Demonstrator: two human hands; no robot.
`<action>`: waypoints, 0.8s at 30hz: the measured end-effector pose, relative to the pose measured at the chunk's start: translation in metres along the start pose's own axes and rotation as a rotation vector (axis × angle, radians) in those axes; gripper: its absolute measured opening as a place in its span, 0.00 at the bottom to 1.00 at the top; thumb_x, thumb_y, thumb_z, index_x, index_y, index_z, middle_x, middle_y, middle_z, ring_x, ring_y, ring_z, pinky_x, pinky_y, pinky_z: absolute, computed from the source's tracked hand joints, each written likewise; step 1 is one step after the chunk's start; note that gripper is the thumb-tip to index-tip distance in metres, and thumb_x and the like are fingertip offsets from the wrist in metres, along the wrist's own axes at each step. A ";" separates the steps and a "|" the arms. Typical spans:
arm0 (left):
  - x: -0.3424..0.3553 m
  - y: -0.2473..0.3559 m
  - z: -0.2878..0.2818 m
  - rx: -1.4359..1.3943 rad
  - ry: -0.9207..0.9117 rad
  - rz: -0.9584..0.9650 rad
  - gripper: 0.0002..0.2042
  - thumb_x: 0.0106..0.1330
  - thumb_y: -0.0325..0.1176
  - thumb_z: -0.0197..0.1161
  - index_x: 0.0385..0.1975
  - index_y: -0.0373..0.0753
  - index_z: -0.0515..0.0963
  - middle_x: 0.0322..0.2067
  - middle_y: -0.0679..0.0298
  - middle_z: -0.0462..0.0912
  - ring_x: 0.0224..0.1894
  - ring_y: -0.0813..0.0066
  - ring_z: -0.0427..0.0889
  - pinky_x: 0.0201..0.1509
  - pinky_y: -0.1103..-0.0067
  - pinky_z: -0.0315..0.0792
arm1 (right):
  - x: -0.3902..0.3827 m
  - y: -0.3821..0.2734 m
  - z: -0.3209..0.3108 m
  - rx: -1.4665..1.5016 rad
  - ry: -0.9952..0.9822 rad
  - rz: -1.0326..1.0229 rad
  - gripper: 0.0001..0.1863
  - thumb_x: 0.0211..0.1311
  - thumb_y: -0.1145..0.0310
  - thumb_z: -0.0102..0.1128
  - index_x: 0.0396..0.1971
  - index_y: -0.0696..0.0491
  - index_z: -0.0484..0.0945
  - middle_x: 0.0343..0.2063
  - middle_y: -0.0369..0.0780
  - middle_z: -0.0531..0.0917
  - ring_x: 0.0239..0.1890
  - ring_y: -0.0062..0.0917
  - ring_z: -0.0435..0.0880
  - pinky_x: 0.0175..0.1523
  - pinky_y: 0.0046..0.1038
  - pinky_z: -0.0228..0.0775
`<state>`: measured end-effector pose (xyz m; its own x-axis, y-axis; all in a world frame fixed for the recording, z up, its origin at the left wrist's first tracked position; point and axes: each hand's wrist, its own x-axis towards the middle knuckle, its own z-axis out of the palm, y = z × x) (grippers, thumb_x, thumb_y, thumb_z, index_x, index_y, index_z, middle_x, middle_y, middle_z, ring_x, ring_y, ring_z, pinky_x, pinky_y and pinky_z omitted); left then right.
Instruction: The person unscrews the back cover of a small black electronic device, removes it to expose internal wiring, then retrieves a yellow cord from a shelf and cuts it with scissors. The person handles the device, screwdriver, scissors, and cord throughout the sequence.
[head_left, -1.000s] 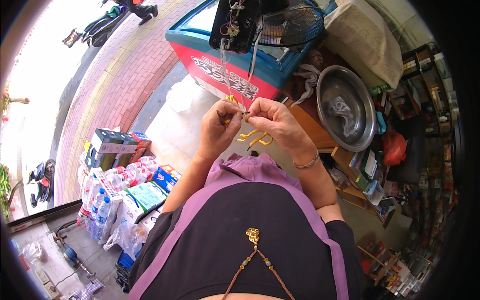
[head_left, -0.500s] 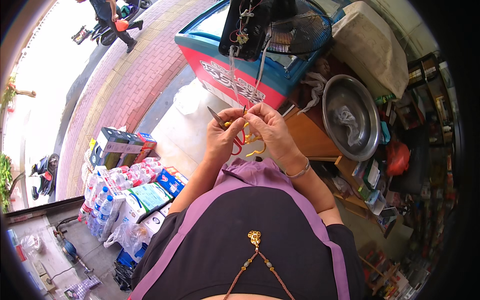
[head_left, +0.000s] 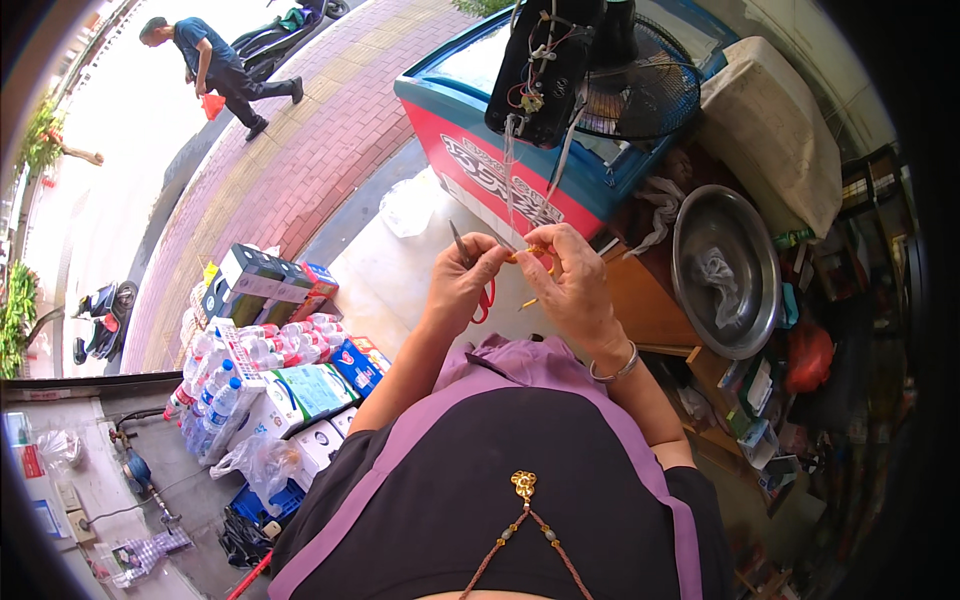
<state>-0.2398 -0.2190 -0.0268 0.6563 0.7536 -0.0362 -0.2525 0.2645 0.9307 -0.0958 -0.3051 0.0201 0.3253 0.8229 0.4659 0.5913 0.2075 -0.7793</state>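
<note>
In front of my chest my two hands are close together. My left hand [head_left: 461, 284] is closed around a pair of red-handled scissors [head_left: 485, 303]; a dark pointed blade sticks up past the fingers, and the red handle hangs below them. My right hand [head_left: 572, 290] pinches a thin yellow cord [head_left: 529, 303], whose short end dangles beside the palm. Between the fingertips the cord looks knotted or braided, but its detail is too small to make out. Pale strings [head_left: 512, 180] run from the hands up to a black fan base [head_left: 543, 75] with bare wiring.
A red and teal chest freezer [head_left: 480, 165] stands ahead, with a caged fan [head_left: 640, 85] over it. At right is a metal basin [head_left: 727, 270] holding a plastic bag. Bottled drinks [head_left: 215, 395] and boxes [head_left: 310, 395] are stacked at left. A person [head_left: 215, 65] walks outside.
My fingertips have drawn slightly apart, and less yellow cord hangs under them. The whole view has shifted, and the person outside has come more fully into it.
</note>
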 end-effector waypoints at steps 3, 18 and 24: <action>-0.005 0.015 -0.004 0.111 -0.119 -0.060 0.05 0.69 0.31 0.58 0.34 0.36 0.74 0.27 0.72 0.76 0.28 0.90 0.70 0.31 0.90 0.63 | 0.016 -0.013 -0.012 -0.159 -0.156 -0.112 0.10 0.56 0.66 0.65 0.33 0.55 0.75 0.29 0.40 0.76 0.28 0.35 0.81 0.31 0.29 0.72; -0.039 0.058 -0.021 0.857 -0.264 0.327 0.14 0.56 0.35 0.69 0.23 0.34 0.71 0.22 0.55 0.74 0.26 0.54 0.73 0.31 0.67 0.66 | 0.015 -0.004 0.008 0.683 -0.912 0.534 0.11 0.69 0.66 0.54 0.27 0.57 0.75 0.23 0.27 0.73 0.24 0.07 0.65 0.26 0.13 0.57; -0.062 0.075 -0.023 0.747 -0.435 0.165 0.06 0.61 0.29 0.63 0.32 0.34 0.74 0.30 0.56 0.78 0.36 0.57 0.77 0.40 0.70 0.70 | -0.004 -0.015 0.006 0.966 -1.003 0.643 0.11 0.69 0.65 0.53 0.27 0.54 0.73 0.20 0.27 0.70 0.21 0.08 0.64 0.25 0.13 0.56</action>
<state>-0.3161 -0.2319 0.0368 0.9036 0.4113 0.1199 0.0632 -0.4048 0.9122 -0.1106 -0.3080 0.0276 -0.5208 0.8293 -0.2023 -0.2697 -0.3847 -0.8827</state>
